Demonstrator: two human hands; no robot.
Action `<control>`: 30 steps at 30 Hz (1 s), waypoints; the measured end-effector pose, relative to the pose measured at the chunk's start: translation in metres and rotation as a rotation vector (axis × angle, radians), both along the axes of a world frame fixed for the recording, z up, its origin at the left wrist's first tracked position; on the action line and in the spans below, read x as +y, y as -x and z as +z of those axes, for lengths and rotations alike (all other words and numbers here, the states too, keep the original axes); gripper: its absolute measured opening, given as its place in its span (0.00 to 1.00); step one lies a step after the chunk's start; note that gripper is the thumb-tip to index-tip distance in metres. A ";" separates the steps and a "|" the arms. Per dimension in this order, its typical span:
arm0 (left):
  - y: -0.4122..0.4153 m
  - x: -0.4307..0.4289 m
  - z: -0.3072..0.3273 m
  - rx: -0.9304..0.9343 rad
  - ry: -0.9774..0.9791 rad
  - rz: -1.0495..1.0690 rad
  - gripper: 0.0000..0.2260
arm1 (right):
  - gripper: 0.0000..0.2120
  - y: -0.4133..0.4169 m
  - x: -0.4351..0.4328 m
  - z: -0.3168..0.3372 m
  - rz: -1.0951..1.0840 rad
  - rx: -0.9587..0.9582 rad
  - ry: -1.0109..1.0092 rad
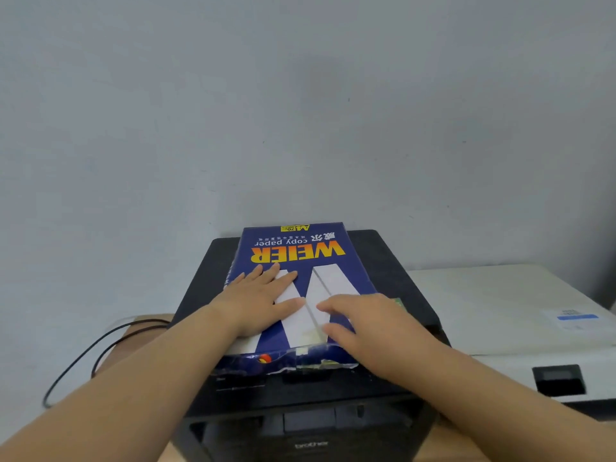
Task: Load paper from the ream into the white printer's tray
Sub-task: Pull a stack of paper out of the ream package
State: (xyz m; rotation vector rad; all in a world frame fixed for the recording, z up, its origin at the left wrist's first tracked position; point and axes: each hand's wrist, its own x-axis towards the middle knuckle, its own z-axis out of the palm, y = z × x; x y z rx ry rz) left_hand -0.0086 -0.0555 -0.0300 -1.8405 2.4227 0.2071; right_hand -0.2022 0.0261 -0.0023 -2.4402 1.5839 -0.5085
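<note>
A blue ream of copy paper [296, 251] with yellow lettering lies flat on top of a black printer [310, 425]. Its near end is torn open, and white sheets show at the left corner. My left hand [260, 298] rests flat on the ream's left half, fingers spread. Over the ream's near right corner hovers my right hand [363, 323], fingers apart and curled down toward the wrapper. The white printer [493, 305] stands to the right of the black one. Its paper tray is not in view.
A dark display panel [558, 380] sits on the white printer's front. A black cable [83, 355] loops over the wooden table [130, 331] to the left. A plain grey wall stands close behind both printers.
</note>
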 end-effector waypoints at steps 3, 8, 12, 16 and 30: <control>0.000 0.000 0.001 -0.001 -0.008 -0.004 0.29 | 0.13 -0.018 -0.010 -0.013 -0.067 0.109 -0.026; -0.001 0.000 0.001 -0.011 -0.014 -0.005 0.29 | 0.15 -0.024 -0.009 -0.018 -0.057 0.166 -0.092; -0.001 -0.001 0.002 -0.019 -0.023 -0.010 0.29 | 0.09 -0.024 -0.004 -0.024 -0.082 -0.062 0.045; 0.000 -0.003 0.003 -0.017 -0.045 -0.008 0.29 | 0.09 -0.022 0.013 -0.040 0.064 0.059 0.263; 0.000 -0.001 0.004 0.047 -0.050 -0.004 0.28 | 0.20 0.017 0.037 -0.067 0.611 0.196 0.509</control>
